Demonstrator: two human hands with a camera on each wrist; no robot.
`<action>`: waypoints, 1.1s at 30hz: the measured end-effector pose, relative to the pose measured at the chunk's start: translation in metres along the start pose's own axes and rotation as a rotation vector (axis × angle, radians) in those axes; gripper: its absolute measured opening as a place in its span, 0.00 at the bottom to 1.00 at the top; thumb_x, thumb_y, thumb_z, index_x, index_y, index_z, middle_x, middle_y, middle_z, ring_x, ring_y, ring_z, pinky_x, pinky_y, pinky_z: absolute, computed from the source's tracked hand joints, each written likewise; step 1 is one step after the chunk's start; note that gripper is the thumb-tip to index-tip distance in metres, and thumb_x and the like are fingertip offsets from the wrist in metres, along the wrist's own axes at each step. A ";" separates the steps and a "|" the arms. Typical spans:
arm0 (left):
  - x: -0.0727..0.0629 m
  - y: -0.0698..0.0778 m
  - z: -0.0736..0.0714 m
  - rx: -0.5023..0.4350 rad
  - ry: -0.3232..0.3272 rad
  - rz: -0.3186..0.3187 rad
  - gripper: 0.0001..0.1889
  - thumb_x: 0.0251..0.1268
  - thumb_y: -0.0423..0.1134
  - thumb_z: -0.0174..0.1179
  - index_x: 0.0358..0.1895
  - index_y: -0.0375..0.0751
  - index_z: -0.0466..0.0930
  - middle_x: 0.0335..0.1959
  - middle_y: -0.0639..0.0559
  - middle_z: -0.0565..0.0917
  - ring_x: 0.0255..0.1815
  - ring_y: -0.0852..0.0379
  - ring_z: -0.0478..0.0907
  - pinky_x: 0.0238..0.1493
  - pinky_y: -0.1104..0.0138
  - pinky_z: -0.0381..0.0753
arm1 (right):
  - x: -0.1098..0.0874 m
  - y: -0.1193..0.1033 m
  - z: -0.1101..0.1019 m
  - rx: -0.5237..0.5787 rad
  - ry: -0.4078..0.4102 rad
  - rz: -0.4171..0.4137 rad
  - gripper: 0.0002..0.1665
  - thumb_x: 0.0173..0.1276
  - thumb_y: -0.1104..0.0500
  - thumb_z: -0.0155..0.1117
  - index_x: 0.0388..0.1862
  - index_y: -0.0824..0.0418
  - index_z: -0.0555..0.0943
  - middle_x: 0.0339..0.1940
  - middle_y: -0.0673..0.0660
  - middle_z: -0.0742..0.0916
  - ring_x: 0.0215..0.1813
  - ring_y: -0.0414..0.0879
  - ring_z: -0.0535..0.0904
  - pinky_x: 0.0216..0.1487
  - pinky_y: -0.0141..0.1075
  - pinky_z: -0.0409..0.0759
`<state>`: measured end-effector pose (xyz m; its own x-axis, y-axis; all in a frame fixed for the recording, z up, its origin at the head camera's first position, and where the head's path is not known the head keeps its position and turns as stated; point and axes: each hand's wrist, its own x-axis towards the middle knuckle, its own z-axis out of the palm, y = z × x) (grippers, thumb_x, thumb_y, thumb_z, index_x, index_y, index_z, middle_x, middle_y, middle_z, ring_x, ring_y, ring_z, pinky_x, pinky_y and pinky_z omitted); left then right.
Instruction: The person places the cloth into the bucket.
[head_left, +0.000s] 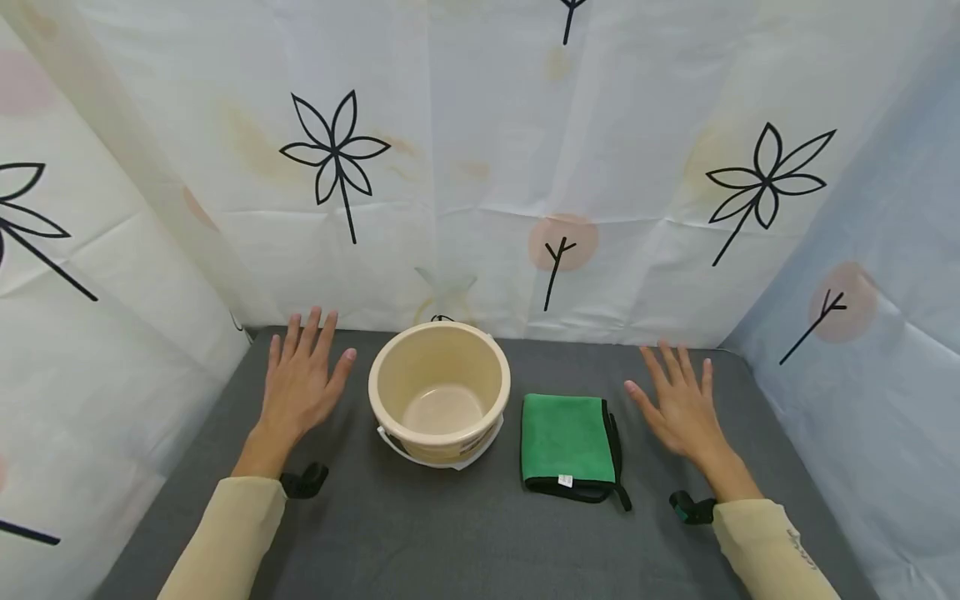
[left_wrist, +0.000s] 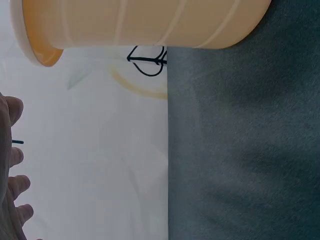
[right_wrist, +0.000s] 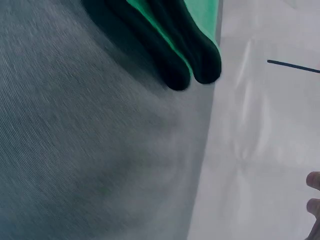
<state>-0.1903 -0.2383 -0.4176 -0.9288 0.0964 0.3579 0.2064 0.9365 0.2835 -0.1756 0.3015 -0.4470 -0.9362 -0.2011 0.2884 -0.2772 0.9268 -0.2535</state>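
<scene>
Grey tabletop [head_left: 450, 542], printed curtains [head_left: 487, 150] on three sides (left grip [head_left: 300, 385], right grip [head_left: 684, 417] both splayed)

This is a small screened-off booth: white, thin, creased sheets [head_left: 480, 167] printed with black line-drawn leaf sprigs [head_left: 335, 151] and pale peach discs [head_left: 583, 246] stand behind and on both sides of a flat bench with a dark grey, cloth-like top [head_left: 570, 554]. Whether a home, lab or office lies beyond cannot be told.
</scene>
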 end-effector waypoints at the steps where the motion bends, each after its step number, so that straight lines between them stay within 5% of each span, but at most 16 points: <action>1: -0.001 0.001 0.001 -0.018 0.010 0.001 0.37 0.82 0.59 0.40 0.82 0.39 0.49 0.82 0.36 0.49 0.82 0.37 0.38 0.76 0.38 0.35 | -0.001 -0.001 0.002 0.016 -0.001 0.001 0.43 0.81 0.37 0.47 0.83 0.61 0.55 0.81 0.71 0.55 0.82 0.67 0.39 0.74 0.67 0.27; 7: -0.007 0.006 0.014 -0.218 0.068 -0.001 0.34 0.82 0.53 0.44 0.79 0.33 0.56 0.78 0.31 0.58 0.79 0.31 0.50 0.72 0.34 0.49 | -0.009 -0.011 0.021 0.168 -0.058 0.014 0.42 0.80 0.43 0.54 0.80 0.66 0.59 0.77 0.74 0.63 0.78 0.73 0.51 0.73 0.70 0.40; 14: -0.012 0.021 0.029 -0.595 0.019 -0.099 0.31 0.83 0.50 0.45 0.81 0.40 0.55 0.79 0.36 0.59 0.78 0.33 0.55 0.71 0.36 0.56 | -0.021 -0.021 0.049 0.343 -0.204 0.048 0.48 0.74 0.42 0.63 0.82 0.63 0.57 0.79 0.72 0.61 0.77 0.73 0.54 0.66 0.73 0.57; 19: -0.011 0.039 0.038 -0.829 -0.002 -0.088 0.29 0.83 0.42 0.47 0.80 0.37 0.56 0.78 0.38 0.61 0.76 0.36 0.60 0.70 0.40 0.63 | -0.026 -0.023 0.063 0.368 -0.237 0.039 0.54 0.68 0.40 0.70 0.82 0.63 0.57 0.79 0.70 0.62 0.77 0.72 0.56 0.65 0.72 0.61; 22: -0.010 0.046 0.044 -0.894 0.011 -0.071 0.28 0.82 0.38 0.48 0.79 0.33 0.58 0.77 0.37 0.63 0.76 0.39 0.61 0.72 0.58 0.65 | -0.027 -0.024 0.066 0.371 -0.250 0.025 0.59 0.63 0.39 0.74 0.81 0.65 0.58 0.79 0.71 0.62 0.76 0.72 0.57 0.65 0.72 0.62; 26: -0.009 0.050 0.047 -0.967 0.042 -0.051 0.26 0.80 0.33 0.50 0.76 0.29 0.62 0.74 0.33 0.66 0.73 0.39 0.65 0.61 0.80 0.66 | -0.026 -0.024 0.066 0.342 -0.280 -0.008 0.62 0.57 0.38 0.77 0.80 0.68 0.59 0.76 0.73 0.65 0.75 0.74 0.59 0.64 0.74 0.60; 33: -0.010 0.052 0.051 -1.065 0.064 -0.053 0.24 0.80 0.27 0.46 0.74 0.26 0.63 0.73 0.28 0.66 0.70 0.34 0.66 0.57 0.81 0.71 | -0.025 -0.024 0.067 0.340 -0.269 -0.018 0.57 0.53 0.39 0.81 0.74 0.67 0.69 0.69 0.71 0.74 0.70 0.70 0.65 0.63 0.71 0.60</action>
<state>-0.1857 -0.1735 -0.4523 -0.9329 0.0171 0.3596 0.3576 0.1590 0.9202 -0.1603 0.2630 -0.5101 -0.9411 -0.3336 0.0557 -0.3072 0.7740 -0.5537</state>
